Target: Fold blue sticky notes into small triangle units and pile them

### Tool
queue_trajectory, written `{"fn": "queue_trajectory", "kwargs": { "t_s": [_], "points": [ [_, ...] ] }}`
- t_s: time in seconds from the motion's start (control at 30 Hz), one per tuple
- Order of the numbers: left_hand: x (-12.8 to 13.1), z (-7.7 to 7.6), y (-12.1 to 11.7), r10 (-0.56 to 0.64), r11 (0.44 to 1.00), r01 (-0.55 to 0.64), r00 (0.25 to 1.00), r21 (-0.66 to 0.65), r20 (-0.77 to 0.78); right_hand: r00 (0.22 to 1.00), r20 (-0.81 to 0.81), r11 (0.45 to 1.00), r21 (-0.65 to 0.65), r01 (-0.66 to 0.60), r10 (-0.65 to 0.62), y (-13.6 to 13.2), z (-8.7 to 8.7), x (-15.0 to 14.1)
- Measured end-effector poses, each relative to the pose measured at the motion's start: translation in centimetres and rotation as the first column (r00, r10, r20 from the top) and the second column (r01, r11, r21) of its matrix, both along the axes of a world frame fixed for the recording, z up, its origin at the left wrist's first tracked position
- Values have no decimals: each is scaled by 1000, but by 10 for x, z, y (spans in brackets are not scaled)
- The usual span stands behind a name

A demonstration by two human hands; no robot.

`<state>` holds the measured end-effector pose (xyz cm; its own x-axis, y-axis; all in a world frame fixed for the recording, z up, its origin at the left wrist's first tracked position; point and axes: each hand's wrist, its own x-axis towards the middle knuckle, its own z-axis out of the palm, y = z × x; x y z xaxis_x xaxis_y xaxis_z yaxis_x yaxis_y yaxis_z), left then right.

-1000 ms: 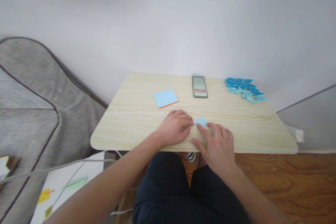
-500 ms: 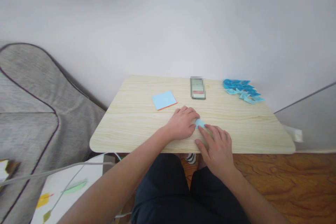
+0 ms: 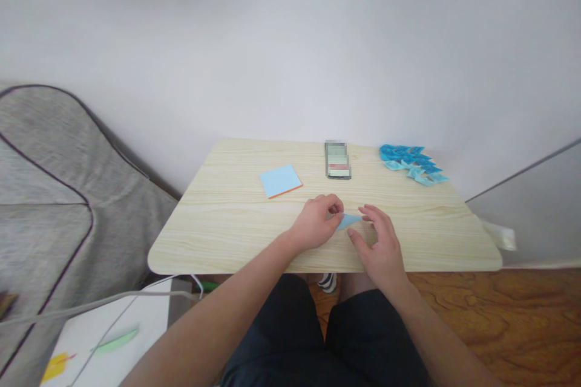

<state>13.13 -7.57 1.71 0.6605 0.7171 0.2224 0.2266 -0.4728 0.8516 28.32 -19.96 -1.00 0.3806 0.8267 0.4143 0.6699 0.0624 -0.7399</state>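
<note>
A small folded piece of light-blue paper lies between my two hands near the front of the table; it looks like a narrow pointed shape. My left hand pinches its left end between thumb and curled fingers. At its right tip is my right hand, thumb and fingers apart, the fingertips close to the paper's point. Whether those fingertips touch the paper I cannot tell.
A stack of light-blue paper with an orange lower edge lies left on the wooden table. Behind my hands is a phone. Several folded blue paper pieces sit at the back right. A grey sofa stands left.
My left hand has gone from lying over the paper to pinching it. The paper now shows a longer, pointed shape. My right hand's fingers have lifted and opened around its tip.
</note>
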Motion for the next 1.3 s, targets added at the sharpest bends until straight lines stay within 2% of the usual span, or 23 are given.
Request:
{"fn": "queue_trajectory", "kwargs": {
  "t_s": [0.03, 0.1, 0.13, 0.2, 0.37, 0.6, 1.07, 1.3],
  "points": [
    [1, 0, 0, 0, 999, 2, 999, -40, 34, 989, -146, 1000, -3, 14, -14, 5, 2, 2],
    [3, -1, 0, 7, 993, 5, 995, -119, 104, 911, -413, 997, -57, -43, 15, 14, 9, 5],
    [4, -1, 0, 13, 988, 8, 991, -157, 136, 866, -498, 990, -93, -102, 43, 18, 12, 7],
    [6, -2, 0, 22, 973, 23, 981, -230, 194, 824, -559, 966, -147, -213, 97, 25, 18, 9],
    [8, -4, 3, 38, 933, 70, 956, -352, 291, 820, -559, 954, -159, -252, 123, 35, 21, 11],
    [10, -6, 7, 44, 900, 103, 946, -424, 322, 802, -575, 940, -157, -304, 163, 37, 20, 18],
    [4, -7, 7, 57, 858, 179, 899, -482, 435, 783, -564, 907, -134, -400, 262, 30, 21, 19],
    [4, -7, 7, 38, 839, 211, 897, -502, 441, 784, -535, 891, -119, -437, 314, 26, 21, 21]
  ]
}}
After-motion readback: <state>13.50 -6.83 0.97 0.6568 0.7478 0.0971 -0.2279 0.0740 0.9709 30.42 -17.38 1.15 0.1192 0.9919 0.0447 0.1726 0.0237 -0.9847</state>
